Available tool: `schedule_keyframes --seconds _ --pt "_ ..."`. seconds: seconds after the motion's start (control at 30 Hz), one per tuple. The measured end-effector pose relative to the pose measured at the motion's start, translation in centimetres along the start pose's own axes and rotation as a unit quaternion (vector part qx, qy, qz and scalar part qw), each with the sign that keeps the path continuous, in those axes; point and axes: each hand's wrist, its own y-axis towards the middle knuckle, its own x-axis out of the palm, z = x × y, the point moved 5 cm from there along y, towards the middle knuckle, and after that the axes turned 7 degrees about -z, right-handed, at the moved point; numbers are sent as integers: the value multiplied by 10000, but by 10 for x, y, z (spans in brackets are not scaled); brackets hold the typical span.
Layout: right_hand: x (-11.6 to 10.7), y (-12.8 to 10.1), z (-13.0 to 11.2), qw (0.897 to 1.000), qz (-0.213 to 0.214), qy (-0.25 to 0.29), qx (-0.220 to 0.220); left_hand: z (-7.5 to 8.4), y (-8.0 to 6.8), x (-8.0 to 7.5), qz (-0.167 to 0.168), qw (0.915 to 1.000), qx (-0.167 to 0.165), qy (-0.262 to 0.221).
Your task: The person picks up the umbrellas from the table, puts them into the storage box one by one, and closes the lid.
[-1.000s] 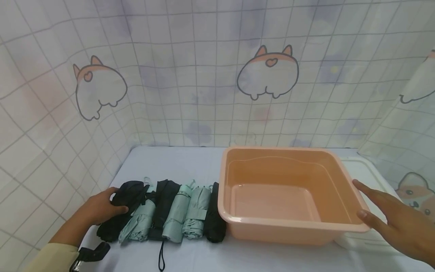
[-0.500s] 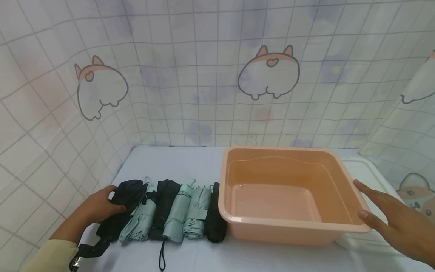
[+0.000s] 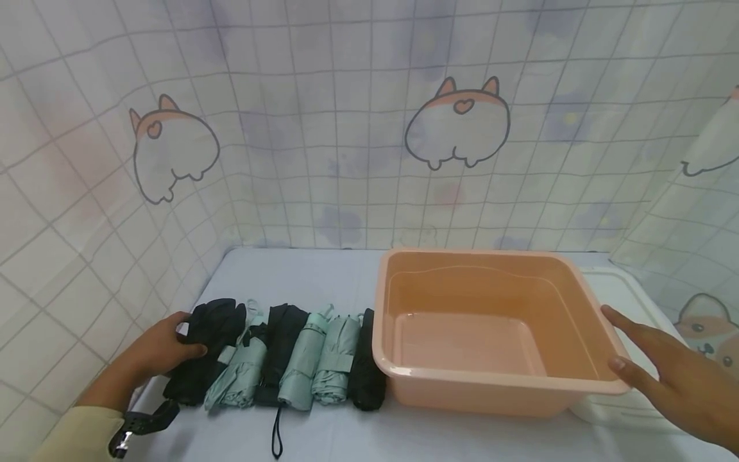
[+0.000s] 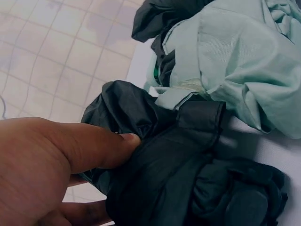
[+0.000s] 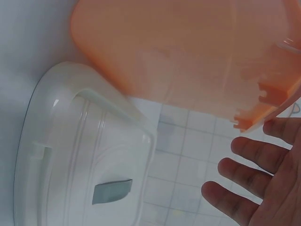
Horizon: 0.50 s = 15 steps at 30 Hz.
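My left hand grips a black folded umbrella at the left end of a row. In the left wrist view its thumb presses on the dark cloth, with other fingers partly hidden behind. Beside it lies a mint-green folded umbrella, its strap showing between the two. At the right, my right hand has its thumb and forefinger at the right rim of a peach plastic basin. The right wrist view shows that hand's fingers spread and extended, one of them right at the basin's edge.
More folded umbrellas continue the row: a black one with a hanging loop, two mint ones, and another black one against the basin's left side. A white lid lies partly under the basin. Patterned curtains enclose the table.
My left hand has shifted slightly left with the black umbrella, opening a small gap where the mint strap shows. The right hand and the basin have stayed in place.
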Motion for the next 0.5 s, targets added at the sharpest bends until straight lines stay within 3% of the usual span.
schedule_keyframes --seconds 0.3,0.5 --pt "4 1 6 9997 -188 20 181 3 -3 -11 45 9997 -80 -238" --pt "3 2 6 10000 -52 11 21 9 -8 -16 186 9996 -12 -216"
